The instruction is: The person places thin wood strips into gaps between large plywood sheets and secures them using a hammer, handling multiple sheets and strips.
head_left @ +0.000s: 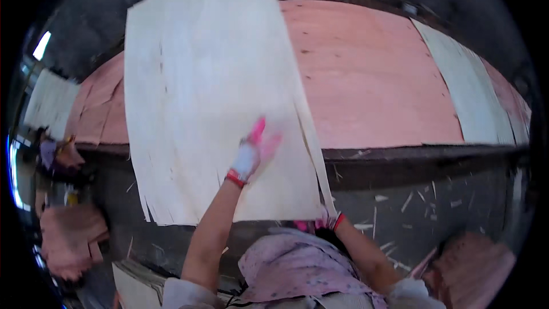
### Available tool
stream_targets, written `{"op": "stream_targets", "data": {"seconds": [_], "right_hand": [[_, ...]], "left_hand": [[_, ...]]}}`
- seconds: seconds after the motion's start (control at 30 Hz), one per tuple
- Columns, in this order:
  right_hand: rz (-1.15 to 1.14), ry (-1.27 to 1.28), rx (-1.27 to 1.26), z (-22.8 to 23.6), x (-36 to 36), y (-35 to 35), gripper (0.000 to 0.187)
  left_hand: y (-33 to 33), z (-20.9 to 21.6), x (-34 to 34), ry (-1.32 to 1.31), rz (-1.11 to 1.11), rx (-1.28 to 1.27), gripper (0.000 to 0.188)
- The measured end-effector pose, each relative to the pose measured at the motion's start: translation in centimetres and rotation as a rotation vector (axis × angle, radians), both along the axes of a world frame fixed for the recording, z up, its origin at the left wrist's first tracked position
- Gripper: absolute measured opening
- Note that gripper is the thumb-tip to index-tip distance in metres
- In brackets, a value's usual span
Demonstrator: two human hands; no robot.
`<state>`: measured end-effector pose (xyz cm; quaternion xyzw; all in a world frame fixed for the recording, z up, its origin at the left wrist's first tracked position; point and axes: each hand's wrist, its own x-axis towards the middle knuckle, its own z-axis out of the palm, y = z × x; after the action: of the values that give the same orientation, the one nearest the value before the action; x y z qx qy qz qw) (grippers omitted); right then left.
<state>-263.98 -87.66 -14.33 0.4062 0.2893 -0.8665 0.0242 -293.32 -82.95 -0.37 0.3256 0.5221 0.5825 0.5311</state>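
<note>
A large pale wood veneer sheet lies lengthwise before me, its near end hanging past the table's front edge. Its right side is split into a narrow strip. My left hand, in a white glove with pink fingers, is over the middle of the sheet with fingers spread, slightly blurred. At the sheet's near right corner, my right hand, gloved too, grips the edge; part of it is hidden. Beneath the sheet, pinkish veneer covers the long table.
Another pale sheet crosses the table at the right. Pink veneer piles stand at the lower left and lower right. A pale veneer stack is near my left side. Wood scraps litter the floor. Another person is at the far left.
</note>
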Motion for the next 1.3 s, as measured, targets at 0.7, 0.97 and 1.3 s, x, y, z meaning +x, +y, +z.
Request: {"op": "stream_targets", "data": {"seconds": [0.7,0.97,1.3], "right_hand": [[0.247,-0.548,0.572,-3.3,-5.3,6.2,0.067],[0.112,-0.994,1.259,-7.5,-6.9,4.3,0.086],[0.269,-0.466,0.78,-0.2,-5.8,7.7,0.063]], "left_hand": [[-27.2,-14.6,-3.9,-0.202,0.509,-0.588,0.027],[-27.9,-13.7,-3.4,-0.24,0.584,-0.541,0.026],[-29.0,-14.6,-3.9,-0.329,0.62,-0.594,0.025]]}}
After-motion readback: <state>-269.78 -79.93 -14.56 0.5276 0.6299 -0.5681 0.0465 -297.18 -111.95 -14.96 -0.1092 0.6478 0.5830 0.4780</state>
